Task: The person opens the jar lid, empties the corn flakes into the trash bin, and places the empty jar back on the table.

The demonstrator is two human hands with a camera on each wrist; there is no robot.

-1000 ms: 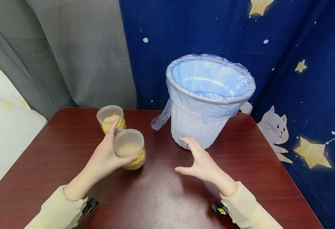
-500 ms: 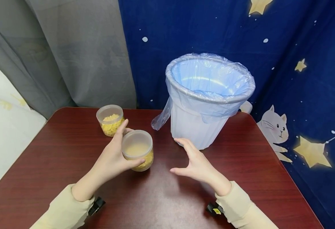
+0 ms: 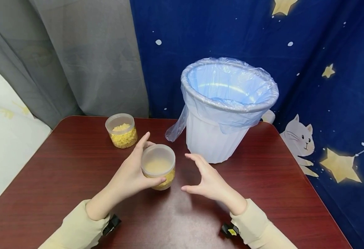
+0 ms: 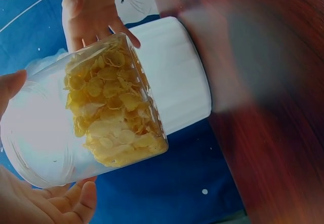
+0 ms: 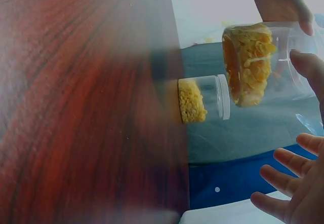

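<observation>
Clear jar point(image 3: 158, 165) of yellow flakes point(image 4: 114, 102) is off the table point(image 3: 169, 224), above its middle, gripped by the left hand point(image 3: 131, 174). The right hand point(image 3: 209, 182), spread open nearby, has not joined the hold. Its top looks covered, so uncovering seems undone. Another flake jar point(image 3: 124, 136) stands near the far left corner.

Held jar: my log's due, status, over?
Left hand grips jar of yellow flakes, above table. Right hand empty, just apart from it. Nothing between them; second jar, lined bin farther back.
</observation>
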